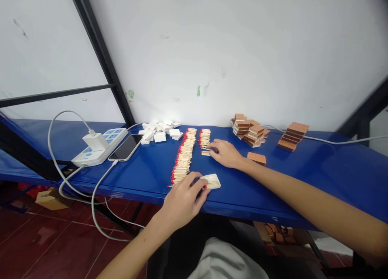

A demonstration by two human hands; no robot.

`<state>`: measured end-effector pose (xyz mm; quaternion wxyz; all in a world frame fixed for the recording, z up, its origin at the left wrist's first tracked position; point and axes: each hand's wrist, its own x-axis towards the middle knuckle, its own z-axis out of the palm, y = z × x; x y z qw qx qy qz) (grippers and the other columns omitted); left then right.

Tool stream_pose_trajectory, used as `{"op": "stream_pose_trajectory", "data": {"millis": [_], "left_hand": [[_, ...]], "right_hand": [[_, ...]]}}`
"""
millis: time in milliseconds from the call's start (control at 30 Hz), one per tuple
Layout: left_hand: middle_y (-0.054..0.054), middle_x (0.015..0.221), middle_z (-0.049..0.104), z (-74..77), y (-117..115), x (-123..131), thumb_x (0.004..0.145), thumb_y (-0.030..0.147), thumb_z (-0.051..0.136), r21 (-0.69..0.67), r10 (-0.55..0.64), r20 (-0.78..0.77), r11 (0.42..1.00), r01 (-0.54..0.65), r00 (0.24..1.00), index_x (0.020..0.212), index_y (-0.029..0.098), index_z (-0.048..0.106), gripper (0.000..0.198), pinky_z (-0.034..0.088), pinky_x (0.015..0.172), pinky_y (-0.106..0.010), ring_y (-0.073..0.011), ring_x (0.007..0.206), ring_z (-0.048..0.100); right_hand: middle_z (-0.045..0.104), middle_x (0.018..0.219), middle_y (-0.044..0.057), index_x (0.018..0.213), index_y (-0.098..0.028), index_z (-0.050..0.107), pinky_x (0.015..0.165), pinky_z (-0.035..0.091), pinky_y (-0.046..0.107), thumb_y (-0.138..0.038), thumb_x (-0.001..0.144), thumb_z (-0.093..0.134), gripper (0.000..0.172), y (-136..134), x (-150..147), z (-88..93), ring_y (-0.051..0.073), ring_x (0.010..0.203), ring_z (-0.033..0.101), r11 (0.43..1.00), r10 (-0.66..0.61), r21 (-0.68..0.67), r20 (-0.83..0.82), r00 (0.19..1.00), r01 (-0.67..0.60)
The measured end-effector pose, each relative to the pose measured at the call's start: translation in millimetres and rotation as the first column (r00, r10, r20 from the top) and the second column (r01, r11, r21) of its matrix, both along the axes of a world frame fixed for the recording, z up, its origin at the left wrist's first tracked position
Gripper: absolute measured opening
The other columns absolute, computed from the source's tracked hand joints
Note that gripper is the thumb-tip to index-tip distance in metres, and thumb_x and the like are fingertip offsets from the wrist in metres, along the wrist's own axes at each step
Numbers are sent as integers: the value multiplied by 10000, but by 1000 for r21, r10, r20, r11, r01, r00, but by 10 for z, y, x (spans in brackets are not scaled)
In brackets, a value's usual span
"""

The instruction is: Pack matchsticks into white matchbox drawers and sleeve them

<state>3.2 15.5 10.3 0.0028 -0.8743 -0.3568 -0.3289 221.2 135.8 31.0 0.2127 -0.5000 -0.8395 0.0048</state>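
Note:
My left hand (184,198) grips the left end of a small white matchbox tray (215,181) near the table's front edge; some red-tipped matches lie inside it, partly hidden by my fingers. Farther back, my right hand (226,153) rests low over the table, its thumb and fingertips closed around a few matches (205,153). Just behind these fingertips is a short column of matches (205,137). To its left runs a longer column of matches (184,156), red heads facing left, reaching down toward my left hand.
White empty trays (160,137) are heaped at the back left. Brown matchboxes (254,131) stand piled at the back right, beside a leaning stack (293,136) and a single box (256,158). A phone (125,147), power strip (100,147) and cables lie left on the blue table (236,190).

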Motion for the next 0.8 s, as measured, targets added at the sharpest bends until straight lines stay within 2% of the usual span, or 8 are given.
{"op": "stream_pose_trajectory", "data": {"millis": [233, 800], "left_hand": [[-102, 1125, 617, 5, 1, -2, 993, 246, 479, -3, -8, -3, 1000, 8, 1000, 1117, 198, 607, 184, 580, 846, -366, -212, 964, 660], [-105, 1124, 619, 8, 0, 2, 989, 254, 487, 5, 0, -5, 1000, 0, 1000, 1113, 197, 615, 187, 587, 835, -373, -221, 967, 663]], "right_hand": [[645, 895, 42, 1109, -198, 706, 678, 343, 264, -223, 924, 475, 297, 3, 3, 0, 153, 752, 557, 1000, 8, -19, 4, 1000, -8], [674, 1014, 68, 1173, -200, 690, 716, 370, 272, -233, 939, 474, 321, -60, -32, 50, 176, 835, 602, 1000, 15, 10, 88, 996, -16]]}}
